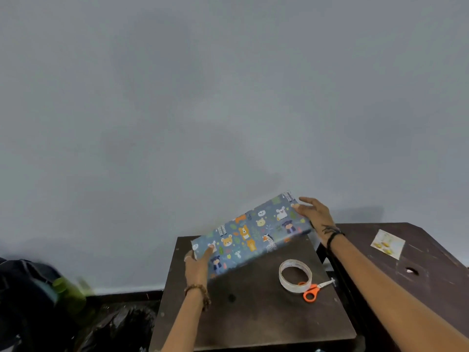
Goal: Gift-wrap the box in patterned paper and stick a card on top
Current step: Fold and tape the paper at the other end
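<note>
Nearest to me, in the lower middle of the frame, I am looking down on a dark brown square wooden table (253, 321). On its right part a roll of clear sticky tape (295, 275) is lying flat, and a small pair of orange-handled scissors (315, 290) is resting against the roll's near edge, blades pointing right.

Above the table's far half I am seeing the flat box wrapped in blue paper printed with cartoon animals (250, 235). It is being held tilted, its left end low near the centre of the frame and its right end raised toward the wall. My left hand (199, 262), with a beaded bracelet on the wrist, is gripping the lower left end, thumb on the patterned face and fingers curled behind. My right hand (313, 214), with a dark band on the wrist, is holding the upper right end, thumb pressing on the paper and fingers spread past the edge.

At the right of the frame a small pale card with yellow shapes (387, 243) is lying on a second dark table (431, 275), well apart from the box.

In the lower left a blurred green bottle (69, 293) is standing.

Behind everything a plain grey wall (228, 97) is filling the upper frame.
</note>
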